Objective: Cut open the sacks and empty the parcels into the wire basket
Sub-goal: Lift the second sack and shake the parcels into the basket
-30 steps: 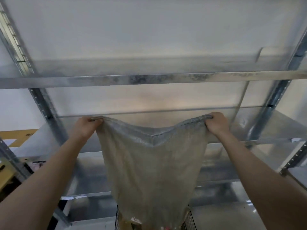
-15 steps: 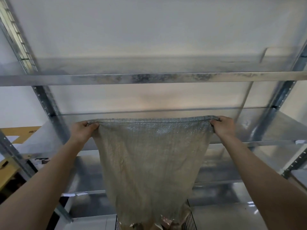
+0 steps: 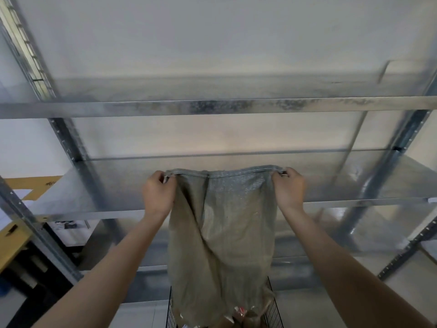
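A grey-green woven sack (image 3: 222, 237) hangs upside down in front of me, limp and creased. My left hand (image 3: 158, 195) grips its upper left corner and my right hand (image 3: 288, 190) grips its upper right corner, both raised to chest height. The sack's lower end drops into a black wire basket (image 3: 274, 311) at the bottom edge of the view. A few parcels (image 3: 241, 314) in clear and brown wrapping show under the sack's mouth inside the basket. Most of the basket is hidden by the sack and the frame edge.
A galvanised metal shelving rack fills the view: a crossbeam (image 3: 212, 107) above, a shelf (image 3: 354, 183) behind my hands, slotted uprights (image 3: 68, 143) left and right. Yellow cardboard boxes (image 3: 14, 237) sit at the far left. White floor tiles lie beside the basket.
My hands have come closer together, so the sack's top hem went from stretched flat to narrower, and the cloth now hangs in folds. The sack stays over the basket.
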